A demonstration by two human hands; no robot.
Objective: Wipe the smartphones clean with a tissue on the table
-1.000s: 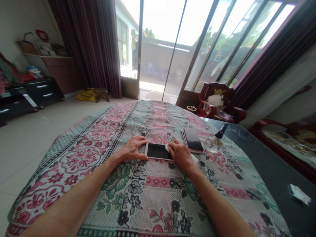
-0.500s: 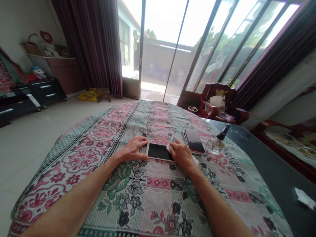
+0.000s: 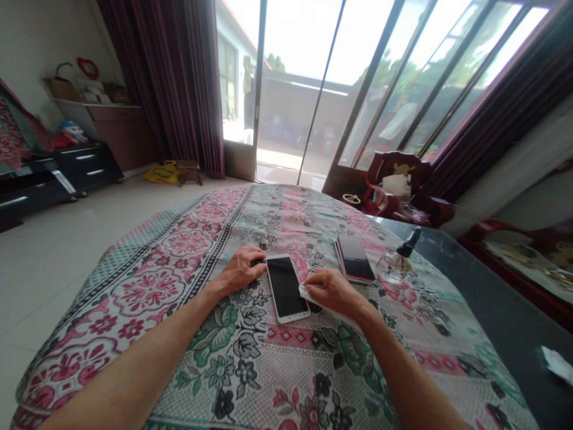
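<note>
A white-framed smartphone [image 3: 286, 288] with a dark screen lies face up on the flowered tablecloth, its long side slanting toward me. My left hand [image 3: 244, 269] rests at the phone's upper left corner, thumb and fingers apart, the tips at or very near its edge; it does not wrap round the phone. Just off the phone's right edge, my right hand [image 3: 333, 289] pinches a white tissue [image 3: 305, 292], most of which is hidden under the fingers and palm. Beyond that hand lies a small stack of devices, a dark-screened one with a red edge [image 3: 356, 258] on top.
A clear bottle with a black pump [image 3: 396, 263] stands right of the stack. The patterned tablecloth [image 3: 188, 304] covers the table. On the dark surface at right lies a crumpled white tissue [image 3: 557, 363]. A carved wooden chair [image 3: 394, 185] stands behind, near the glass doors.
The phone has turned from lying crosswise to pointing lengthwise toward me. My right hand has come off its screen to the right side, still with the tissue. My left hand stays near its corner.
</note>
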